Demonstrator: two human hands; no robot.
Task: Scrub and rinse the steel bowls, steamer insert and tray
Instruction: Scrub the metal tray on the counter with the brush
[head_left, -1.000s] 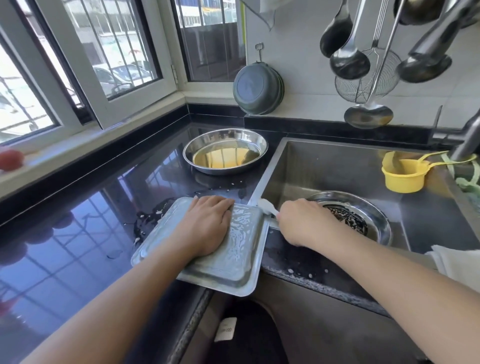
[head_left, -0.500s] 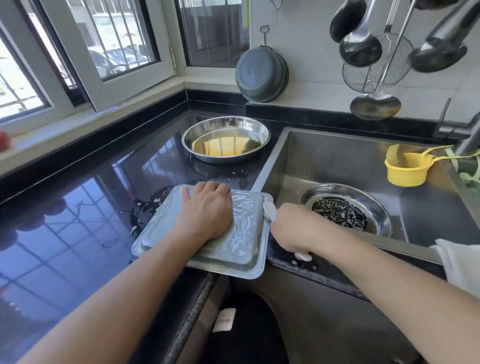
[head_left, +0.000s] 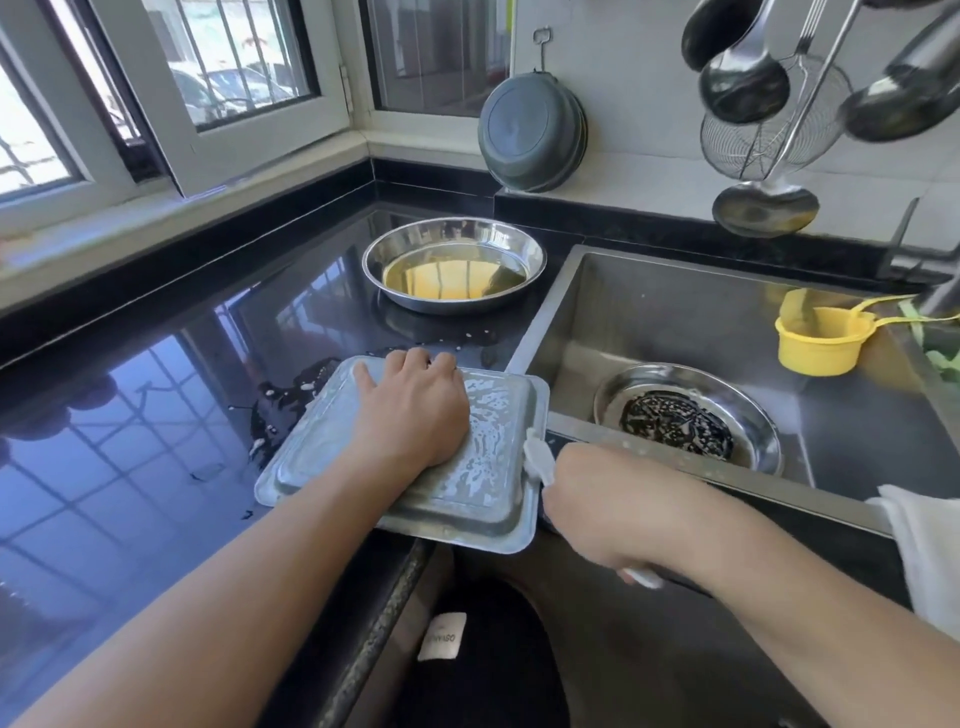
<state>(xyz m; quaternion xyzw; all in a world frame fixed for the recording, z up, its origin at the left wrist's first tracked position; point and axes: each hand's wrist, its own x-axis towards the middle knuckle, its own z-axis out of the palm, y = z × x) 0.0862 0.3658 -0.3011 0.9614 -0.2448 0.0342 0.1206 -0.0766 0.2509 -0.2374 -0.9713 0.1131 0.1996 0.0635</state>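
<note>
Centrally, the left hand (head_left: 415, 410) presses flat on the overturned soapy tray (head_left: 498, 441); the right hand (head_left: 597, 499) grips a white brush (head_left: 537, 460) at its edge. Scrubbing step; rinsing in the sink (head_left: 675, 312) likely follows.

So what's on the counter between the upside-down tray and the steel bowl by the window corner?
In the head view, only wet black counter with scattered water drops and white flecks separates the tray from the steel bowl. The left hand presses the tray's far edge.

Home kitchen: steel sink (head_left: 649, 312), black counter (head_left: 156, 415), hanging ladles (head_left: 743, 83).
</note>
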